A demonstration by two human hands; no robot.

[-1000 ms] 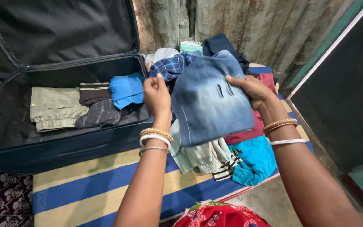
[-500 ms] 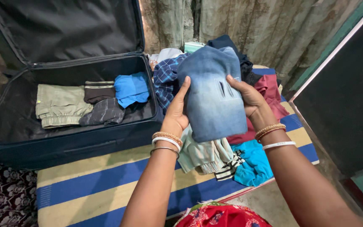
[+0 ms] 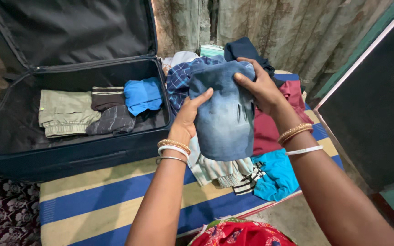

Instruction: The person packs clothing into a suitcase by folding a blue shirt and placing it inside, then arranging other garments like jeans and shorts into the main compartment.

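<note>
While the left hand (image 3: 189, 116) cups the near edge of a folded blue denim garment (image 3: 222, 114), the right hand (image 3: 257, 86) pinches its upper fold, so both hands grasp it in the air above a heap of clothes (image 3: 251, 168). That heap lies on a blue-and-cream striped mat (image 3: 96, 200). Just beside it to the left stands an open dark suitcase (image 3: 69, 155), holding an olive garment (image 3: 62, 111), a dark striped one (image 3: 112, 120) and a bright blue one (image 3: 142, 94).
</note>
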